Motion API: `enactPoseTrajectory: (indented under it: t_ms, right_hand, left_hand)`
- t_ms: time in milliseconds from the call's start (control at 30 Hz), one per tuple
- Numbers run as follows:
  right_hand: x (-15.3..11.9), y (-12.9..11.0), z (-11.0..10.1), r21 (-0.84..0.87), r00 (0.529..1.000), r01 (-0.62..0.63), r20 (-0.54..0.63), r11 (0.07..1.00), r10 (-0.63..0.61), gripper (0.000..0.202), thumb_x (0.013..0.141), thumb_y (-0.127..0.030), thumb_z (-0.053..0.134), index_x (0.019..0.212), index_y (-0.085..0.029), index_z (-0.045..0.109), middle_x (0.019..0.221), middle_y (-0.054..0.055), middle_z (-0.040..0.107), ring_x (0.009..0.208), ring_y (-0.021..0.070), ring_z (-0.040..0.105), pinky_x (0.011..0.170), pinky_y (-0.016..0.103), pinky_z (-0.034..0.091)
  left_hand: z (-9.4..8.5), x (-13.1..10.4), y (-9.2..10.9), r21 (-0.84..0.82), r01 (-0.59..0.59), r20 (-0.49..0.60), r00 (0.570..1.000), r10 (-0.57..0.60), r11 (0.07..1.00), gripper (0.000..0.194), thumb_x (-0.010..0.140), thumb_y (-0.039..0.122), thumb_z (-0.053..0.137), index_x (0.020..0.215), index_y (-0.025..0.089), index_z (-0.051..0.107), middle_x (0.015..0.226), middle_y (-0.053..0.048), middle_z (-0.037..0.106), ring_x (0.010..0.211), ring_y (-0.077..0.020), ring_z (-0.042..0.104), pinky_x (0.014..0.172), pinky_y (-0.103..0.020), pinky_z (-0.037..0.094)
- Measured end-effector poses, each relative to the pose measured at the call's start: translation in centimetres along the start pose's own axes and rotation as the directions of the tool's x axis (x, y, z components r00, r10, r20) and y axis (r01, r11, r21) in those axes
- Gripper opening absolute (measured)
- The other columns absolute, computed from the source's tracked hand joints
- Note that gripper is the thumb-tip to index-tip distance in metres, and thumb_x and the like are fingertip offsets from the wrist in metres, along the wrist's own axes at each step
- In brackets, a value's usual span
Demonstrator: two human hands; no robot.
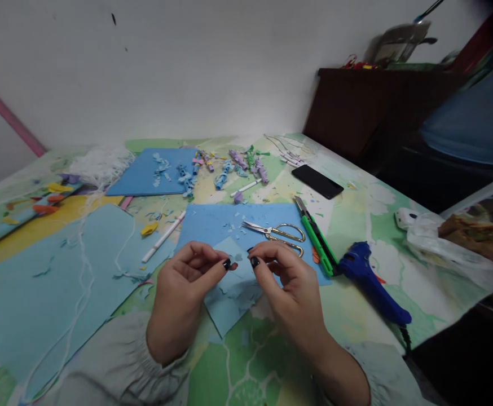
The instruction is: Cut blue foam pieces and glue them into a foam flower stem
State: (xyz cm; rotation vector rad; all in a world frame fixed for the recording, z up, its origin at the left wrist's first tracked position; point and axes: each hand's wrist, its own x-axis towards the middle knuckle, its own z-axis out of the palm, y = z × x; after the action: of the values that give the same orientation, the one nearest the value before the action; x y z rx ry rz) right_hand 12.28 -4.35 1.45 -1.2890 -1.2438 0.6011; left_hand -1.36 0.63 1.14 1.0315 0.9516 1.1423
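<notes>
My left hand (187, 282) is closed in a pinch, thumb against the forefinger. My right hand (291, 282) faces it across a narrow gap, also pinched. Whatever lies between the fingertips is too small to make out. Below both hands is a light blue paper sheet (225, 316) with loose paper scraps on it. It overlaps a darker blue foam sheet (212, 217). Gold-handled scissors (267, 230) lie with blades apart just beyond my right hand. A green utility knife (317, 239), blade out, rests to their right.
A blue glue gun (375, 285) lies at the right, near a black phone (317, 181) and a plastic bag (445, 248). Several paper-wrapped sticks (223, 176) are at the back. White yarn (83, 259) crosses a large light blue sheet (39, 316) on the left, beside a white stick (164, 237).
</notes>
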Motion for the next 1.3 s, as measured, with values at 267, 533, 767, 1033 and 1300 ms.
enactPoseTrajectory:
  t_ms: [267, 533, 767, 1033, 1300]
  right_hand:
    - [0.04, 0.07, 0.26, -0.002, 0.998, 0.001, 0.059, 1.0, -0.001, 0.011, 0.078, -0.01, 0.052, 0.081, -0.018, 0.06, 0.087, 0.003, 0.06, 0.077, 0.0132, 0.057, 0.061, 0.024, 0.047]
    - [0.02, -0.17, 0.27, -0.002, 0.999, 0.015, 0.045, 1.0, -0.015, 0.01, 0.076, -0.01, 0.057, 0.079, -0.019, 0.061, 0.091, 0.004, 0.061, 0.072, 0.0129, 0.056, 0.057, 0.024, 0.045]
    - [0.1, -0.26, 0.08, 0.026, 0.999, 0.009, 0.047, 1.0, -0.01, 0.012, 0.081, -0.013, 0.052, 0.078, -0.019, 0.062, 0.09, 0.005, 0.062, 0.082, 0.0154, 0.058, 0.064, 0.026, 0.049]
    - [0.15, -0.13, 0.15, 0.035, 0.999, 0.003, 0.032, 0.999, -0.004, 0.011, 0.077, -0.01, 0.055, 0.076, -0.019, 0.062, 0.09, 0.004, 0.061, 0.082, 0.0151, 0.058, 0.062, 0.025, 0.048]
    - [0.06, -0.02, 0.2, 0.025, 0.999, -0.008, 0.032, 1.0, 0.007, 0.012, 0.077, -0.009, 0.054, 0.077, -0.019, 0.061, 0.09, 0.004, 0.061, 0.081, 0.0145, 0.058, 0.061, 0.024, 0.048]
  left_hand:
    - [-0.03, -0.12, 0.04, -0.013, 0.022, 0.047, 0.999, -0.022, 1.0, 0.023, 0.064, 0.016, 0.074, 0.072, 0.016, 0.052, 0.073, 0.001, 0.066, 0.072, -0.0098, 0.061, 0.068, -0.018, 0.048]
    - [0.09, -0.01, 0.03, -0.014, 0.015, 0.045, 0.999, -0.014, 1.0, 0.021, 0.065, 0.015, 0.073, 0.071, 0.016, 0.053, 0.073, 0.001, 0.064, 0.072, -0.0096, 0.06, 0.069, -0.018, 0.047]
    - [0.09, -0.08, 0.08, -0.045, 0.037, 0.052, 0.998, -0.035, 0.998, 0.022, 0.063, 0.015, 0.074, 0.071, 0.015, 0.053, 0.072, 0.001, 0.063, 0.071, -0.0101, 0.059, 0.069, -0.019, 0.048]
    - [-0.01, 0.09, -0.27, -0.013, -0.017, 0.072, 0.997, 0.018, 1.0, 0.018, 0.068, 0.015, 0.071, 0.074, 0.015, 0.054, 0.076, 0.001, 0.061, 0.075, -0.0093, 0.058, 0.071, -0.018, 0.046]
    - [-0.04, -0.09, -0.07, 0.006, -0.03, 0.068, 0.997, 0.03, 1.0, 0.017, 0.068, 0.015, 0.071, 0.072, 0.016, 0.055, 0.076, 0.001, 0.061, 0.075, -0.0097, 0.057, 0.071, -0.019, 0.046]
